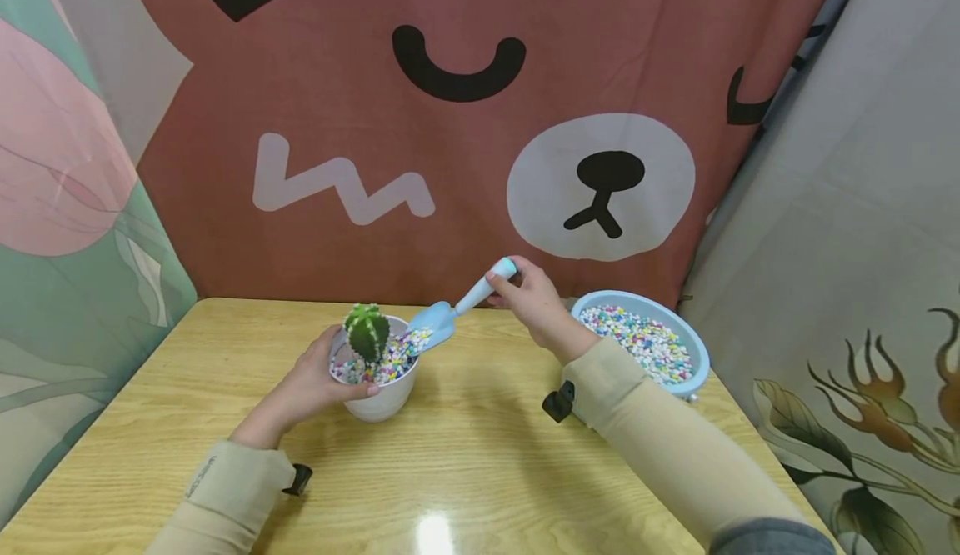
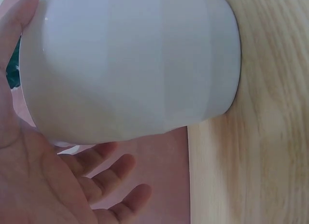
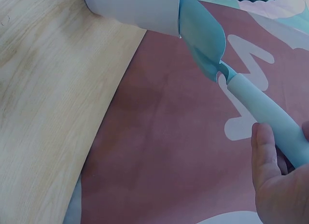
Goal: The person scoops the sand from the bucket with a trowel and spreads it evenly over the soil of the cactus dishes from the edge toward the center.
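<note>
My left hand (image 1: 311, 384) holds a white flowerpot (image 1: 381, 405) by its side, with the thumb over the near rim. A green ribbed cactus (image 1: 367, 334) stands in the pot among colourful pebbles (image 1: 392, 365). My right hand (image 1: 536, 303) grips the handle of a light blue trowel (image 1: 477, 293). The trowel slants down to the left, its blade over the pot's right rim with pebbles at the tip. In the right wrist view the blade (image 3: 205, 38) overlaps the rim. The left wrist view shows the pot wall (image 2: 125, 64) up close and several fingers (image 2: 123, 168) behind it.
A light blue basin (image 1: 701, 363) full of colourful pebbles (image 1: 641, 342) stands at the table's right, beyond my right forearm. The wooden table (image 1: 450, 472) ends at the back against a brown curtain (image 1: 465, 147) with a bear print. Another curtain (image 1: 847, 247) hangs at the right.
</note>
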{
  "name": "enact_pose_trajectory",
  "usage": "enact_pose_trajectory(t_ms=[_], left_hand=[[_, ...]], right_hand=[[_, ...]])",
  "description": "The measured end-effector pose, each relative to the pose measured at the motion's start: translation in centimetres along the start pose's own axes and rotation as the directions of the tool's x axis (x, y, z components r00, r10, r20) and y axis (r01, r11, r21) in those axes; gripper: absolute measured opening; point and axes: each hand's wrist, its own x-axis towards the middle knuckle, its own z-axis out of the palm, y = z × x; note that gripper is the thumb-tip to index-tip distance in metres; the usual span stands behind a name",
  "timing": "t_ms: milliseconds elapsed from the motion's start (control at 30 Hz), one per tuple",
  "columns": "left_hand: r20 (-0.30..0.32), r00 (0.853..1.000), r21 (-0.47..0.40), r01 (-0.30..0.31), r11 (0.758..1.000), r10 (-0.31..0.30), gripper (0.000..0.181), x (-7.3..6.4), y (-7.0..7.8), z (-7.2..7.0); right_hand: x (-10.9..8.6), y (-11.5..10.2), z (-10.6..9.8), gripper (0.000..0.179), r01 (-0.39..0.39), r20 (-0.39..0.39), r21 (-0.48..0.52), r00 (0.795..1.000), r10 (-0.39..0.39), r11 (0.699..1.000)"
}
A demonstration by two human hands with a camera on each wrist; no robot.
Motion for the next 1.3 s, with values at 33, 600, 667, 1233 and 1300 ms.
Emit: enact_pose_trajectory(t_ms=[33,600,667,1233,1300], left_hand=[[0.003,1.000,-0.005,-0.001,1.000,0.001,0.115,0.03,-0.06,-0.01],[0.103,0.995,-0.121,0.002,0.993,0.011,0.118,0.32,-0.65,-0.46],[0.113,0.994,-0.128,0.014,0.992,0.000,0.120,0.35,-0.68,-0.47],[0.104,0.994,-0.151,-0.021,0.988,0.037,0.118,0.46,-1.00,-0.40],[0.102,0.994,-0.150,-0.020,0.988,0.035,0.118,0.50,-1.05,-0.41]], right_hand=[[-0.03,-0.01,0.00,0.016,0.003,0.003,-0.003,1.000,-0.003,1.000],[-0.01,-0.05,0.07,0.017,0.065,0.029,-0.028,0.998,-0.065,0.997],[-0.03,-0.04,0.05,0.017,0.073,0.030,-0.028,0.997,-0.072,0.997],[-0.30,-0.01,-0.01,0.022,0.088,-0.013,0.013,0.996,-0.088,0.996],[-0.37,0.14,-0.17,0.023,0.071,-0.032,0.051,0.997,-0.069,0.996]])
